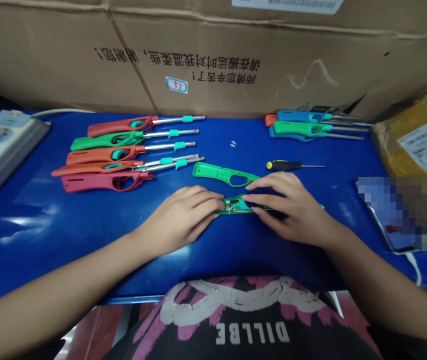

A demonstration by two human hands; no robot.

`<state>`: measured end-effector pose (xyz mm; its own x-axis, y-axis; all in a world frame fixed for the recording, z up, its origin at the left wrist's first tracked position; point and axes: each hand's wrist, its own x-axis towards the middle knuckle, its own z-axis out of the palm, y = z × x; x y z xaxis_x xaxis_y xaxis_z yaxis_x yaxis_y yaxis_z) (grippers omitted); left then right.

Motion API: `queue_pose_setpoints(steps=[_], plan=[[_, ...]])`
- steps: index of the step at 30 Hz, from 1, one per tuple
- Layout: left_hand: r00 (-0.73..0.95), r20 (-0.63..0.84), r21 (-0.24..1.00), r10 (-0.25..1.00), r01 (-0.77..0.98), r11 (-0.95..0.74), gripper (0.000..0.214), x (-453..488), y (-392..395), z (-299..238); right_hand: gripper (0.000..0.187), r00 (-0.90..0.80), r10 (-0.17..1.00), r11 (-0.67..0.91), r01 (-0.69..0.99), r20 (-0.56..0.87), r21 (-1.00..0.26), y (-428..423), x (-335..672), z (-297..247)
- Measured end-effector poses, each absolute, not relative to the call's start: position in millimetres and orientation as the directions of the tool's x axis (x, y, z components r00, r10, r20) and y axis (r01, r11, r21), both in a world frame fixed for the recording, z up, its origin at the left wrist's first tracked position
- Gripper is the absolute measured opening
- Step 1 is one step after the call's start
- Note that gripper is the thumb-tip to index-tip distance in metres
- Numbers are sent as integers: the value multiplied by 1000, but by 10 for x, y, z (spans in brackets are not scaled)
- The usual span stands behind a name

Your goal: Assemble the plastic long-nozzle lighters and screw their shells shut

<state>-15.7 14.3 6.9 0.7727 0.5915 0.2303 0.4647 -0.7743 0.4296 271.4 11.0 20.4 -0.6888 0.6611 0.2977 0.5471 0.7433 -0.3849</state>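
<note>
1. Open green lighter body (236,205) lies flat on the blue table (67,225), centre, near the front edge, w/ white innards exposed. Left hand (181,217): fingers pressed together, tips pinching its left end. Right hand (288,205): fingers slightly spread along its right part, thumb closing the pinch; contact partly hidden.
2. Risk: inner bits look loose. A hard squeeze or tilt could pop them out onto the slick top.
3. Just behind the body: green cover shell (223,174). A finger nudge could slide it off.
4. Behind-right of the body: screwdriver (284,165). Round handle, may roll if bumped.
5. Farther out: lighter row (123,155) behind-left, lighter stack (311,127) behind-right, both well apart, so low risk. Phone (393,215) to the right sits near the forearm; an elbow sweep could knock it.
</note>
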Motion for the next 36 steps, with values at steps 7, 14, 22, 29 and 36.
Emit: queue_pose_setpoints(steps=[7, 14, 22, 29, 36], plan=[[775, 211, 282, 595, 535, -797, 25, -201, 172, 205, 10, -635, 740, 646, 582, 221, -493, 157, 2755, 246], [811, 229, 250, 538, 486, -838, 36, -164, 130, 68, 9, -610, 762, 612, 573, 215, -545, 129, 2624, 130], [836, 221, 179, 502, 471, -864, 38, -160, 145, 86, 11, -580, 784, 579, 557, 221, -595, 124, 2590, 101], [845, 202, 138, 496, 477, -868, 41, -153, 144, 84, 4, -551, 815, 541, 608, 181, -581, 127, 2604, 116], [858, 188, 108, 478, 466, -878, 49, -145, 135, 94, 4, -577, 799, 556, 602, 170, -573, 101, 2582, 116]])
